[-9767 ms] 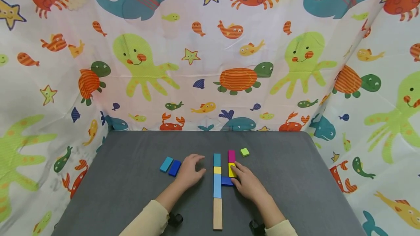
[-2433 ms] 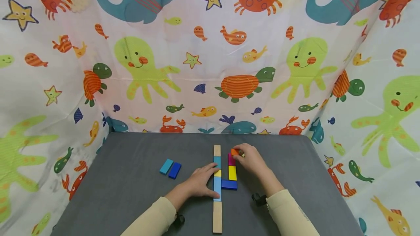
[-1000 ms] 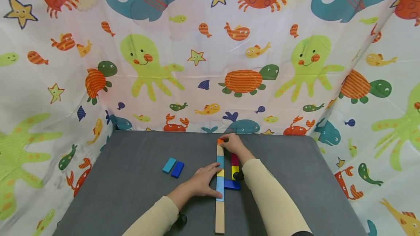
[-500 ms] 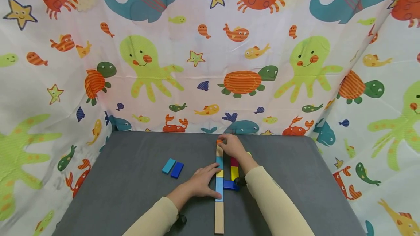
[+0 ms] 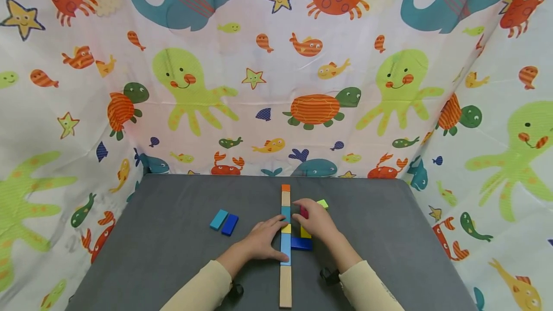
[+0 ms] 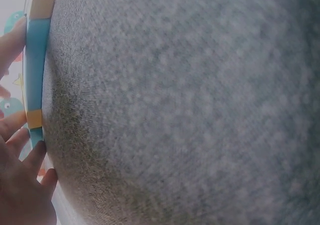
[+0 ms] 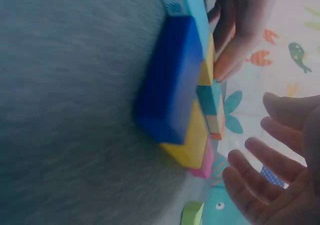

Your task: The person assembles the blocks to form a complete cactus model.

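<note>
A straight row of blocks runs away from me: a long wooden block [image 5: 285, 287], a light blue block [image 5: 285, 248], a yellow cube [image 5: 286, 229], a teal block [image 5: 285, 212], a short wooden block [image 5: 285, 199] and an orange block [image 5: 286, 187] at the far end. My left hand [image 5: 262, 240] rests along the row's left side, thumb at the light blue block and extended fingers by the yellow cube. My right hand [image 5: 318, 221] hovers, fingers spread and holding nothing, above the magenta block [image 5: 304, 211] and another yellow block [image 7: 192, 140]. A dark blue block [image 5: 301, 244] juts from the row below them.
To the left on the grey table [image 5: 173, 253] lie a loose teal block [image 5: 219, 219] and a blue block [image 5: 230, 224]. Beyond my right hand sits a lime green block [image 5: 322, 203]. A printed sea-animal curtain [image 5: 268, 128] stands behind the table edge.
The short wooden and orange blocks have joined the row's far end. My right hand has let go of the orange block and drawn back toward me. My left hand stays on the row.
</note>
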`<act>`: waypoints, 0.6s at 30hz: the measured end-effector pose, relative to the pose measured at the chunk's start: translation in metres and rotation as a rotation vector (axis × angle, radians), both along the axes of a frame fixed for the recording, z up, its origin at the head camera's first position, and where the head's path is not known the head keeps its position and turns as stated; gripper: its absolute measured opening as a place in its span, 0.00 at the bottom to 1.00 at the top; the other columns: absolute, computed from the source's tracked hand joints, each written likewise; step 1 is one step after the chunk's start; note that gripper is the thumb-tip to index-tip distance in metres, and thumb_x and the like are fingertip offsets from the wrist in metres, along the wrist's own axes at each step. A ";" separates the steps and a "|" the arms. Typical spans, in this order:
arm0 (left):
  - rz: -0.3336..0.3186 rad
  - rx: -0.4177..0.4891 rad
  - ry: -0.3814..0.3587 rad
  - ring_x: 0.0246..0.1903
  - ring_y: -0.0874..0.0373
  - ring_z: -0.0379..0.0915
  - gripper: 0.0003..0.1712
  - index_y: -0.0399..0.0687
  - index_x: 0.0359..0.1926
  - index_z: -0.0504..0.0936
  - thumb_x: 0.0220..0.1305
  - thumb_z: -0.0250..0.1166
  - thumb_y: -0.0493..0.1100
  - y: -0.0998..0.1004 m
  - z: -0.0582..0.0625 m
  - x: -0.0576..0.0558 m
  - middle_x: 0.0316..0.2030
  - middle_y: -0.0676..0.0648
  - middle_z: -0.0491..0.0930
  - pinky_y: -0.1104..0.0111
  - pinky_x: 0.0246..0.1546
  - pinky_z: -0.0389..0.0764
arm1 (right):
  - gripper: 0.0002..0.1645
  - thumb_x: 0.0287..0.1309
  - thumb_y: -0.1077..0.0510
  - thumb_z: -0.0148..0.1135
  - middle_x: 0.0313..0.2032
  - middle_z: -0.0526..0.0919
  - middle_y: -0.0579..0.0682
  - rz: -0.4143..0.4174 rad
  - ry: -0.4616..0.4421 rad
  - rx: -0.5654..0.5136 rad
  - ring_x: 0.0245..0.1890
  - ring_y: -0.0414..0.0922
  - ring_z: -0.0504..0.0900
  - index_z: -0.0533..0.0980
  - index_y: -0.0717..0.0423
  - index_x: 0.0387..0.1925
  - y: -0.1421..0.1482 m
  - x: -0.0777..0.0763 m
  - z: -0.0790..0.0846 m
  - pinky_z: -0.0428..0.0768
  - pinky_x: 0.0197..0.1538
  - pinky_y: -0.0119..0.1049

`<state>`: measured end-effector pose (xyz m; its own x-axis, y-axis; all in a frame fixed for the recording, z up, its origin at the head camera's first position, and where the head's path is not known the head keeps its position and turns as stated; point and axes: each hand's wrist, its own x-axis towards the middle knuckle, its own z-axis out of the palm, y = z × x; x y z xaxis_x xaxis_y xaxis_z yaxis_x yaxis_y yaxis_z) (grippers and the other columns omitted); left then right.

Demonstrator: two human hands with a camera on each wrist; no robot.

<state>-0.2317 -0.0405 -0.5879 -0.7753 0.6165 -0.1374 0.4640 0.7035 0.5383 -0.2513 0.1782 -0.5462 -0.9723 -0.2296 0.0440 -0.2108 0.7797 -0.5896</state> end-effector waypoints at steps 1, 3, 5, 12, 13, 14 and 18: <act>0.002 0.001 -0.002 0.76 0.50 0.53 0.59 0.58 0.76 0.63 0.49 0.70 0.76 0.000 0.000 0.000 0.79 0.51 0.53 0.45 0.73 0.56 | 0.25 0.63 0.52 0.70 0.62 0.79 0.55 -0.003 0.003 0.012 0.61 0.56 0.79 0.79 0.53 0.60 0.002 0.005 -0.001 0.78 0.61 0.56; 0.006 0.001 -0.001 0.76 0.50 0.53 0.59 0.58 0.76 0.63 0.48 0.71 0.76 0.000 0.001 0.001 0.79 0.51 0.53 0.45 0.73 0.57 | 0.27 0.61 0.52 0.71 0.64 0.77 0.55 -0.007 0.006 0.028 0.64 0.58 0.76 0.79 0.52 0.61 0.007 0.015 -0.002 0.76 0.62 0.59; 0.008 -0.006 0.003 0.76 0.50 0.53 0.59 0.58 0.76 0.62 0.48 0.71 0.76 0.001 0.001 0.001 0.79 0.51 0.53 0.45 0.73 0.57 | 0.29 0.60 0.51 0.72 0.67 0.75 0.56 -0.008 0.006 0.046 0.65 0.60 0.75 0.79 0.52 0.62 0.012 0.024 -0.003 0.75 0.63 0.61; 0.021 -0.022 0.013 0.75 0.50 0.54 0.59 0.59 0.76 0.62 0.48 0.72 0.76 0.001 0.001 0.000 0.78 0.52 0.55 0.46 0.73 0.57 | 0.33 0.59 0.48 0.72 0.72 0.69 0.54 0.011 -0.046 0.099 0.67 0.61 0.71 0.76 0.48 0.66 0.021 0.041 -0.018 0.71 0.65 0.64; 0.021 -0.018 0.015 0.75 0.50 0.54 0.60 0.58 0.76 0.62 0.47 0.72 0.75 0.002 0.000 0.000 0.78 0.51 0.55 0.45 0.73 0.57 | 0.34 0.59 0.48 0.72 0.72 0.69 0.54 0.011 -0.053 0.108 0.67 0.61 0.71 0.76 0.48 0.66 0.021 0.043 -0.020 0.72 0.65 0.64; 0.020 -0.009 0.012 0.75 0.49 0.54 0.60 0.58 0.77 0.61 0.47 0.72 0.75 0.002 0.001 0.000 0.78 0.51 0.55 0.45 0.73 0.57 | 0.34 0.59 0.48 0.72 0.72 0.69 0.54 0.011 -0.058 0.117 0.67 0.61 0.71 0.76 0.48 0.66 0.022 0.044 -0.022 0.72 0.65 0.63; 0.052 0.101 -0.031 0.74 0.44 0.55 0.61 0.57 0.79 0.57 0.50 0.73 0.71 0.001 -0.001 -0.001 0.78 0.48 0.52 0.39 0.70 0.58 | 0.33 0.59 0.47 0.72 0.71 0.70 0.54 0.007 -0.059 0.148 0.66 0.59 0.72 0.77 0.49 0.65 0.023 0.047 -0.025 0.73 0.65 0.60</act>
